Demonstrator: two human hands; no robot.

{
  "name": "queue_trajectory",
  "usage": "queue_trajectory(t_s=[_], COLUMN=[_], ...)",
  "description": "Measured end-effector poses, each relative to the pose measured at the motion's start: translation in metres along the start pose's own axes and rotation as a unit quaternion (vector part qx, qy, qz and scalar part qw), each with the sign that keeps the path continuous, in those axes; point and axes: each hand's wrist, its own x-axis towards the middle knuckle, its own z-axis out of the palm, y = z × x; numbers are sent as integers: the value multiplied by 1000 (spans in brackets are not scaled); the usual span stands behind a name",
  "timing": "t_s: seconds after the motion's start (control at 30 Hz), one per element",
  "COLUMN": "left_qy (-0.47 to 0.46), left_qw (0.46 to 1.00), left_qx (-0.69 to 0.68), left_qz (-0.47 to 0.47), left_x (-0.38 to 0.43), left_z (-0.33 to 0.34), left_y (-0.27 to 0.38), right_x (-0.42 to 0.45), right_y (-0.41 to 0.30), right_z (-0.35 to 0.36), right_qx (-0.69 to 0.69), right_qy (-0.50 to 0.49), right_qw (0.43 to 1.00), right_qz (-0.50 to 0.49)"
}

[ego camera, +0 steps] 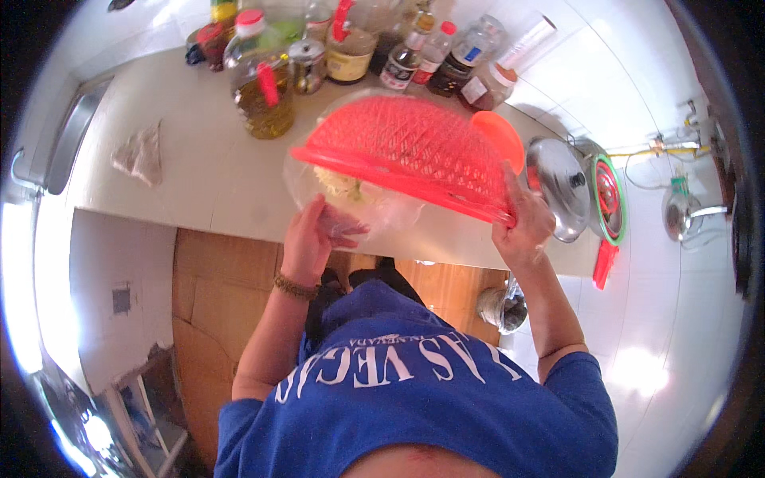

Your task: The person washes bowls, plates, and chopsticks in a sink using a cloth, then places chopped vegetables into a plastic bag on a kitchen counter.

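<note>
My right hand grips the rim of a red plastic mesh basket at its right end. The basket is tipped on its side, its opening turned down towards me. Below its lower rim, pale shredded food shows in a clear bowl on the counter; the basket covers much of the bowl. My left hand is at the bowl's near left side, fingers apart and blurred. Whether it touches the bowl is unclear.
A large oil bottle and several sauce bottles and jars line the back of the counter. A cloth lies at left. Right of the basket are an orange round item, a metal lid and a green-rimmed basin.
</note>
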Motion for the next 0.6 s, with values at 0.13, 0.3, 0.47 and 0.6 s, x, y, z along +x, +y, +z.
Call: queue_trajectory(t_s=[0.13,0.3,0.47,0.6], left_qy=[-20,52,93,143], left_qw=[999,997,993,986], left_qx=[-25,18,58,77], left_qz=[-13,52,53,49], left_x=[19,-5,-15,-20], left_z=[-5,-20,5,4], left_y=[-16,-12,1,-1], right_x=[-38,-27,-71,-93], right_y=[23,19,69,112], right_z=[14,22,44,14], right_qx=[-43,49,261,554], right_qy=[50,-64,35,225], right_qw=[998,982,829,468], right_qz=[23,169,493,651])
